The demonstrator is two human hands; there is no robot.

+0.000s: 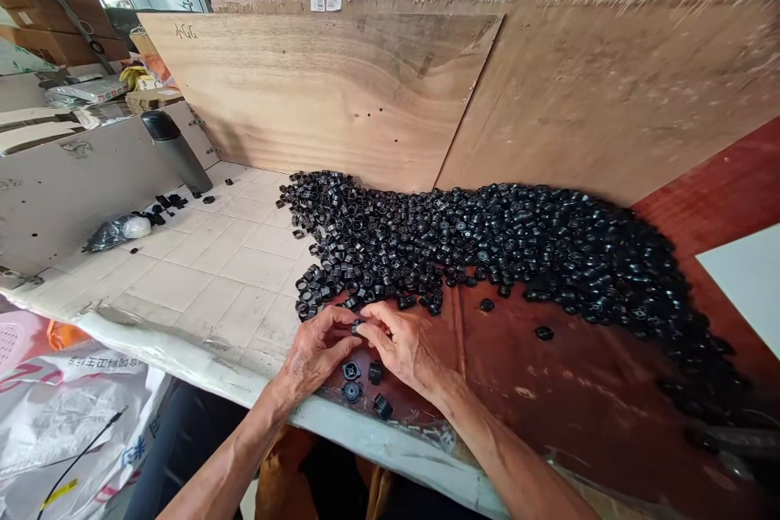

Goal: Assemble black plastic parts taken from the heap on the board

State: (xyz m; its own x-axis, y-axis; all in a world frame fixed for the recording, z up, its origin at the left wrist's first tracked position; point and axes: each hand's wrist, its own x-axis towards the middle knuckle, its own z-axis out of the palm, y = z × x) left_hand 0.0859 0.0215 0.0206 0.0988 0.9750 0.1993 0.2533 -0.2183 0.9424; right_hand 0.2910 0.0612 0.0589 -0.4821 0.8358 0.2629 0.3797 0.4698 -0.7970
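Note:
My left hand [317, 349] and my right hand [399, 341] meet over the front of the table, fingertips pinched around one small black plastic part [356, 327]. Most of that part is covered by the fingers. Just below the hands lie several loose black parts: a round cap with an open face [351, 370], another round cap [352, 392], a ribbed cap on its side [375, 373] and one more ribbed cap [383, 406]. Beyond the fingers spreads a large heap of black plastic caps and rings [487, 236].
A wooden board [341, 89] stands upright behind the heap. At left are a dark thermos bottle [176, 153], a black plastic bag [110, 234] and small black pieces [171, 201]. Two stray caps [544, 333] lie on the red-brown tabletop [505, 390]. A white sack [73, 422] sits below left.

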